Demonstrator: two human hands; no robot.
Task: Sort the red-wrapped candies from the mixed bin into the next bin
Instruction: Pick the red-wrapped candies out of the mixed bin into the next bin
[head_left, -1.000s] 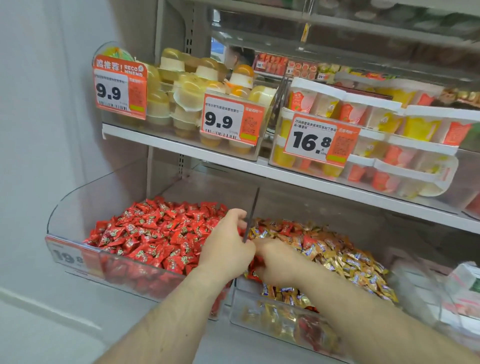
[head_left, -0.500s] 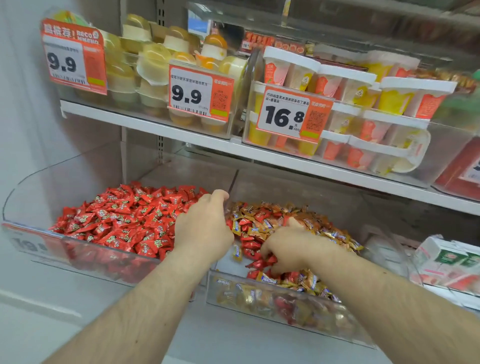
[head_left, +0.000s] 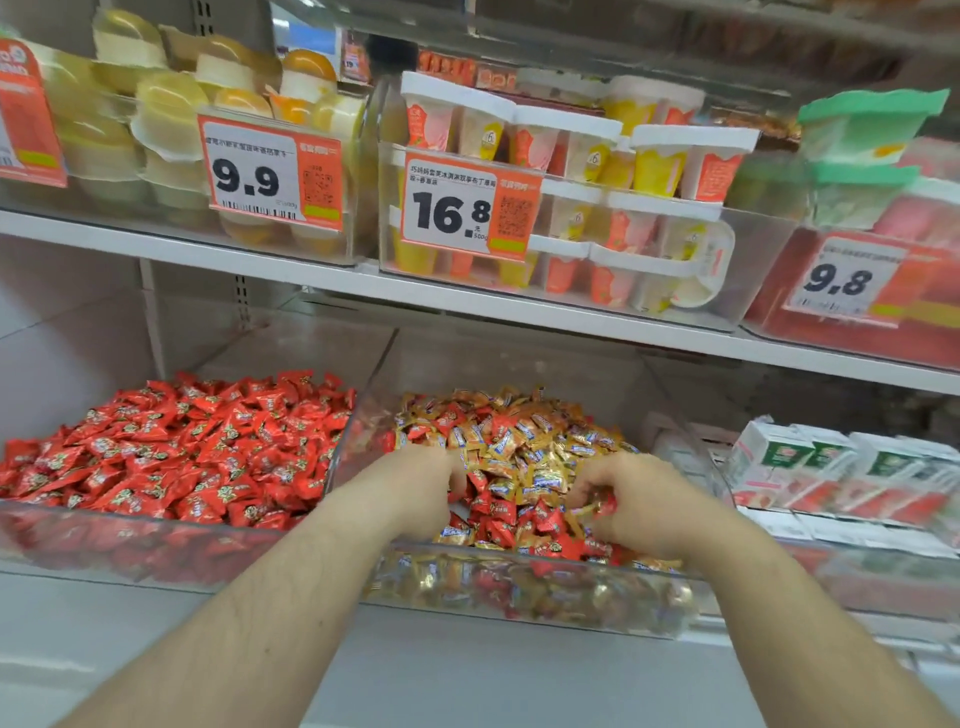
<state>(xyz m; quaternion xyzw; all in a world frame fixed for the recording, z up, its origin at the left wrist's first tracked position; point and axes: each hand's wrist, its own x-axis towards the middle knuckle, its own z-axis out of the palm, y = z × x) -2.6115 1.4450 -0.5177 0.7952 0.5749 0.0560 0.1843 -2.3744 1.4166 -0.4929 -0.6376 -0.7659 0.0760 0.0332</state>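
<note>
1. Since half a second ago my left hand (head_left: 415, 486) has crossed from over the clear divider wall (head_left: 358, 415) into the clear plastic mixed bin (head_left: 519, 582); my right hand (head_left: 631, 506) has stayed in that bin, now nearer its right side.
2. Left hand: fingers curled down into the pile of gold-wrapped candies (head_left: 519, 441), fingertips buried. I cannot tell whether they hold anything.
3. Right hand: fingers curled, thumb and forefinger pinching a red-wrapped candy (head_left: 605, 503) just above the pile.
4. More red-wrapped candies lie loose among the gold ones, mostly at the front of the mixed bin, between my two hands and against its front wall.
5. Just left of the mixed bin, sharing the divider wall, sits the clear plastic next bin (head_left: 78, 540), heaped with red-wrapped candies only.
6. Above the mixed bin, on the white shelf (head_left: 467, 306): an orange-and-white price tag reading 16.8 (head_left: 467, 205) on a clear tub of white-lidded jelly cups (head_left: 649, 166).
7. Right of the mixed bin: white-and-green cartons (head_left: 779, 457), blurred.
</note>
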